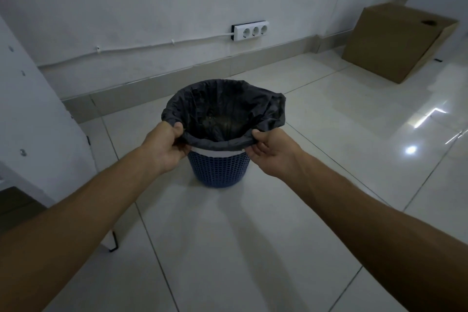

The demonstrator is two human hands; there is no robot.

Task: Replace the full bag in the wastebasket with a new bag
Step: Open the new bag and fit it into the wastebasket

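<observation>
Glossy pale tile floor [253, 248], blue basket [218, 168] at frame centre, my left hand [164, 145] and right hand [272, 153] pinching the black bag [228, 111] at its near rim, white wall [152, 7] with socket strip [250, 31] above, cardboard box [395, 40] upper right.

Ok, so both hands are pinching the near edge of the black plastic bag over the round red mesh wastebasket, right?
Not quite: the round mesh wastebasket is blue, not red, as the head view shows. The rest holds: the left hand and right hand each pinch the near edge of the black plastic bag over it.
</observation>
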